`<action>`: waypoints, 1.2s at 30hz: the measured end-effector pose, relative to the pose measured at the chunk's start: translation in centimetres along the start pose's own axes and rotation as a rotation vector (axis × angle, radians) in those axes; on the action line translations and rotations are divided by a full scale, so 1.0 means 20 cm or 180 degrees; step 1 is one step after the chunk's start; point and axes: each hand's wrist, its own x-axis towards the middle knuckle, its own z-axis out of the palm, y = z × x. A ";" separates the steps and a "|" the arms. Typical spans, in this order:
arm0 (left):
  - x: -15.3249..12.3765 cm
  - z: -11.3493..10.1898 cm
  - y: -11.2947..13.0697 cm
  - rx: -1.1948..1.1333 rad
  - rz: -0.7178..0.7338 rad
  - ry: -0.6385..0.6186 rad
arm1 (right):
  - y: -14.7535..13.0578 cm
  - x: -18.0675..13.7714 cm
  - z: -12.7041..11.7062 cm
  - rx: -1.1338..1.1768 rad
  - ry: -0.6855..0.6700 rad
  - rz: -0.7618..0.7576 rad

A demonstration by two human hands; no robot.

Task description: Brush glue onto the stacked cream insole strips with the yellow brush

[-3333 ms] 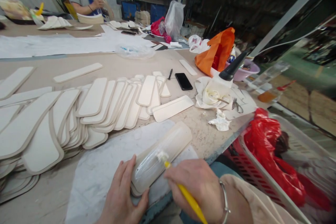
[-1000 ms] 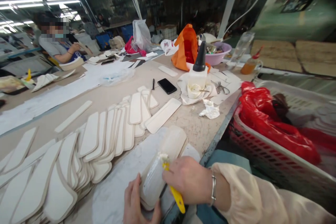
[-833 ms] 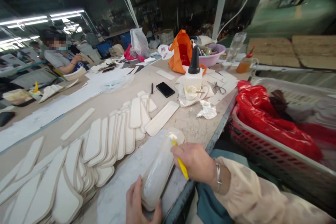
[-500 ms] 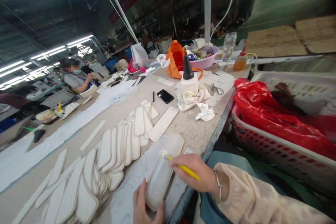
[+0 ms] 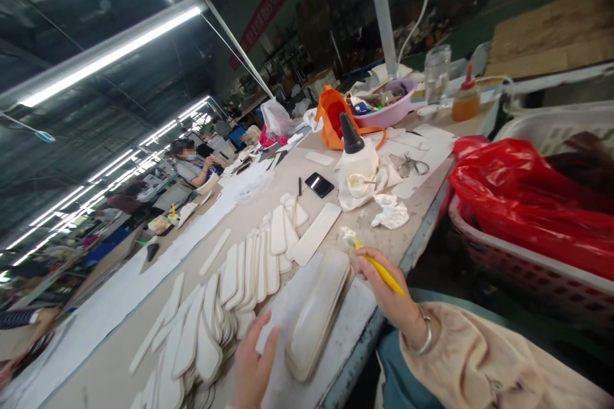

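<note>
My right hand [image 5: 384,284] is closed round a yellow-handled brush [image 5: 371,260] with glue-clotted bristles, held just above the far end of a small stack of glossy cream oblong pieces [image 5: 320,313] lying on a pale sheet [image 5: 348,319] near the table edge. My left hand [image 5: 254,367] rests open on the sheet just left of that stack, fingers stretched out, not gripping it. A white glue bottle with a black nozzle [image 5: 357,156] stands on crumpled paper farther along the table.
Several cream pieces lie fanned in a long overlapping row [image 5: 230,287] on the left. A black phone [image 5: 319,184], scissors [image 5: 411,166], a purple basin [image 5: 384,112] and an orange bag [image 5: 330,118] sit beyond. A basket with a red bag [image 5: 522,204] stands right. Another person [image 5: 192,163] sits far left.
The brush has lifted off the top piece and moved toward its far end. My left hand has slid off the stack onto the sheet. The view has tilted upward.
</note>
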 end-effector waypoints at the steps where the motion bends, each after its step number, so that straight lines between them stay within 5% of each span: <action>1: 0.10 -0.01 0.02 0.0079 0.0137 -0.0073 | 0.00 0.00 0.00 -0.0010 -0.0028 -0.0017; 4: 0.43 0.06 0.08 0.0210 0.0421 -0.0350 | 0.02 0.01 -0.01 0.0022 -0.0047 0.0002; 8: 0.77 0.30 0.18 0.0453 0.0798 -0.0869 | 0.01 0.02 -0.01 -0.0010 0.0051 -0.0058; 12: 0.91 0.47 0.24 0.0711 0.1055 -0.1328 | 0.01 0.02 -0.01 -0.0042 0.0046 -0.0024; 16: 0.94 0.50 0.24 0.0834 0.1105 -0.1550 | 0.02 0.02 -0.01 -0.0155 -0.0031 0.0027; 23: 0.97 0.46 0.22 0.0643 0.0971 -0.1623 | 0.03 0.02 -0.02 -0.0289 -0.0092 -0.0056; 28: 0.95 0.28 0.24 0.0403 0.0561 -0.1065 | 0.06 0.03 -0.01 -0.0155 0.0070 -0.0220; 33: 0.69 -0.03 0.28 -0.0093 0.0366 -0.0890 | 0.07 0.06 0.01 0.0338 -0.0062 0.0014; 36: 0.46 -0.11 0.31 -0.0427 0.0281 -0.1072 | 0.04 0.09 0.04 0.1027 -0.0344 0.0325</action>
